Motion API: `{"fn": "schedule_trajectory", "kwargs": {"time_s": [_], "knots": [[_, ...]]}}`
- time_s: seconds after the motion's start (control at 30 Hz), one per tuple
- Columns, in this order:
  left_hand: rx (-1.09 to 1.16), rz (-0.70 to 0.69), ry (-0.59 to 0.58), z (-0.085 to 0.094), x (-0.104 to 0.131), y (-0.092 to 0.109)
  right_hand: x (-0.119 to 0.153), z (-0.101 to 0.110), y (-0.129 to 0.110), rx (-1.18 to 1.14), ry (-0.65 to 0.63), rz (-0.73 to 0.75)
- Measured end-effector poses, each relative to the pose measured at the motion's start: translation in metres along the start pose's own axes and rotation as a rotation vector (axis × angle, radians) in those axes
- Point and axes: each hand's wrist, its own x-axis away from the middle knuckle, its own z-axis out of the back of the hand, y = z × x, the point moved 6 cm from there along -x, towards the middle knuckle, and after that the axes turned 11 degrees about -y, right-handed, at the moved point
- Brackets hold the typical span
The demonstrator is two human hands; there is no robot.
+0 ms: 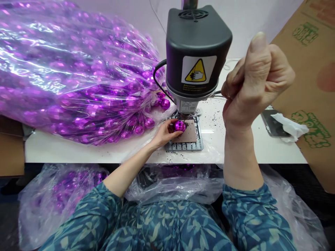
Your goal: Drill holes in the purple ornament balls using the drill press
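A shiny purple ball (pixel 180 126) is held between the thumb and fingers of my left hand (pixel 165 133). It rests on a tan board (pixel 190 135) lying on the slotted metal base (pixel 199 143), directly under the spindle of a dark drill press (pixel 196 38). My right hand (pixel 258 75) is raised at the right side of the machine, its fingers curled into a fist; what they grip, if anything, is hidden. Dark shavings lie around the base and on the board.
A big clear bag of purple balls (pixel 78 76) fills the left of the white table (pixel 65 148). At right are a phone (pixel 274 122), a white tissue (pixel 290 127) and a cardboard box (pixel 314 104). Another plastic bag (pixel 47 202) hangs below the table edge.
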Motion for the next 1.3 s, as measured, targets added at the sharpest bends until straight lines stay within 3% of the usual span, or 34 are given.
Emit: {"fn": "schedule_trajectory", "kwargs": {"time_s": [0.2,0.43,0.7,1.03,1.3], "knots": [[-0.223,-0.127,0.086,-0.011,-0.001,0.017,-0.001,0.0,-0.001,0.039,-0.024,-0.032],[-0.117,-0.117,0.076,-0.02,-0.002,0.006,0.0,0.0,0.001,-0.014,-0.016,0.017],[-0.088,-0.122,0.082,-0.021,-0.004,-0.002,0.038,0.011,-0.012,0.17,0.053,-0.013],[-0.098,-0.131,0.077,-0.022,-0.004,-0.004,0.058,0.019,-0.001,0.011,-0.024,0.358],[-0.103,-0.141,0.069,-0.022,-0.003,0.0,0.067,0.022,0.001,-0.004,-0.091,0.478]]}}
